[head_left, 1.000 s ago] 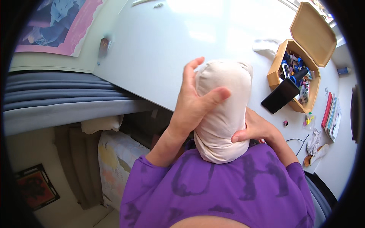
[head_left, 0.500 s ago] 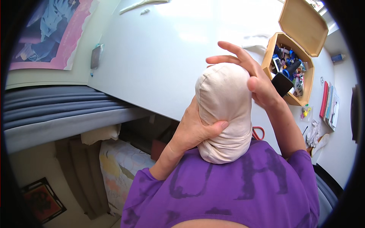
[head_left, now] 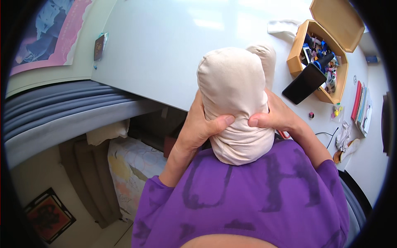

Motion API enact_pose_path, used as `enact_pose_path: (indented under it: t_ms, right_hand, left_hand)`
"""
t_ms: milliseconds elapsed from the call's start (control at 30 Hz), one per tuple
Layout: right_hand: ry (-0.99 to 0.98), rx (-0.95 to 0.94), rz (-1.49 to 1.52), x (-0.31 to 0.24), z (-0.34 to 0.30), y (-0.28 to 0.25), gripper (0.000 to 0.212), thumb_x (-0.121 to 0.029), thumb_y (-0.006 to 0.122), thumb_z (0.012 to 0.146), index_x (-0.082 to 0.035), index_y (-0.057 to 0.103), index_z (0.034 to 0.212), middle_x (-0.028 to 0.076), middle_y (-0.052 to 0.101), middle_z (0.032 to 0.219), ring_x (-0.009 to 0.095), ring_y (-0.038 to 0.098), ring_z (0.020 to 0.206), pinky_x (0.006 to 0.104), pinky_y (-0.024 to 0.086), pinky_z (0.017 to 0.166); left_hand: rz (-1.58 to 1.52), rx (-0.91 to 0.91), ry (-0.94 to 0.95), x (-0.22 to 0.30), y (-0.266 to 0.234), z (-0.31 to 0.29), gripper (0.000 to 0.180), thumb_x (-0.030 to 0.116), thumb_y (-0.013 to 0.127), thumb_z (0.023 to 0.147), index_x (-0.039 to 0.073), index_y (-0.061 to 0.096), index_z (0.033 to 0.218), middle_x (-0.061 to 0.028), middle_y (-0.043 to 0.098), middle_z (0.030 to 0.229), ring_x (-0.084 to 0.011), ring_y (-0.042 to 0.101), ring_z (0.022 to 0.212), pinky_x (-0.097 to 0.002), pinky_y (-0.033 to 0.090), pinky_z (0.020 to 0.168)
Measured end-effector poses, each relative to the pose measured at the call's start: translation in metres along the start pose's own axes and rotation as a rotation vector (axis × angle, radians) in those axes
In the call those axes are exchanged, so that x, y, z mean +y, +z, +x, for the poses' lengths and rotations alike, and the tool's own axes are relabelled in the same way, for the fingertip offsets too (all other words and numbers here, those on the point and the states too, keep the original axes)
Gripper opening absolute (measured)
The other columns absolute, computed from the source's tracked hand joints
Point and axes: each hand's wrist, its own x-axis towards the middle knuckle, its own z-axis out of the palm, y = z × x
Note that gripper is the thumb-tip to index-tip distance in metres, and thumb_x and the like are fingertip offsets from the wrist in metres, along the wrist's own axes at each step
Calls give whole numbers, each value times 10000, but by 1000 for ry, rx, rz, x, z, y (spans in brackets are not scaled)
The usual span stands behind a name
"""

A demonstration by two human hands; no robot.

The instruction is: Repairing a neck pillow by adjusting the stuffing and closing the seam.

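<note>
A stuffed cream cloth form (head_left: 231,78), rounded and smooth at its top and creased lower down, stands against my purple shirt. My left hand (head_left: 194,126) grips its left side, thumb across the front. Opposite, my right hand (head_left: 281,113) holds the right side, and the two thumbtips almost meet over the creases. Most of the fingers are hidden behind the cloth. A second rounded cream cloth piece (head_left: 266,62) shows behind its upper right; whether the two are joined I cannot tell. Just under my right wrist, a bit of a red handle (head_left: 284,134) peeks out.
On the white table (head_left: 153,53), an open wooden box (head_left: 296,56) full of small items stands at the right, a black flat-screened device (head_left: 304,82) leaning before it. Beyond lie books (head_left: 359,108) and crumpled white cloth (head_left: 343,136). A grey-blue curtain (head_left: 70,111) borders the left.
My right hand has come down from the form's upper right, where its fingers were spread, and now grips the side. The form has moved up slightly, and the second cloth piece shows behind it.
</note>
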Motion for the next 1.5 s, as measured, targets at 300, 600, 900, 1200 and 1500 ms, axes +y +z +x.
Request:
enact_pose_path:
  t_ms: [300,600,900,1200,1500]
  right_hand:
    - [45,-63,-126,3,3,7,1047,-516,791,657,48,357,1426,214,489,1375,307,461,1305,385,339,1105]
    - [43,-50,-131,8,9,5,1011,-529,776,672,61,393,1399,234,516,1338,321,486,1280,395,361,1088]
    - [-46,122,-71,33,3,14,932,-604,752,714,27,428,1318,212,519,1291,280,493,1247,368,351,1073]
    - [-571,137,-653,9,-14,7,292,-155,768,807,-87,659,1069,85,587,1097,251,562,1068,347,432,950]
    - [-605,-25,-910,-28,-13,29,521,-366,854,672,-72,634,1042,90,577,1043,260,566,959,359,462,834]
  left_hand:
    - [-30,144,227,17,-6,19,931,261,897,695,-21,359,1401,-148,544,1273,-236,541,1185,-357,424,1033]
    - [-109,-7,-27,7,-12,15,577,72,753,779,-24,509,1293,-128,605,1206,-210,581,1121,-341,451,993]
    - [-171,425,229,-13,-5,4,468,31,677,805,-54,549,1247,-136,634,1148,-209,630,1024,-338,515,908]
    - [-241,497,300,-21,-26,4,474,66,658,828,-47,528,1270,-131,609,1184,-205,604,1062,-326,498,931]
    - [-299,459,302,-24,-29,6,404,47,663,821,-52,570,1202,-125,639,1124,-187,626,1003,-321,520,879]
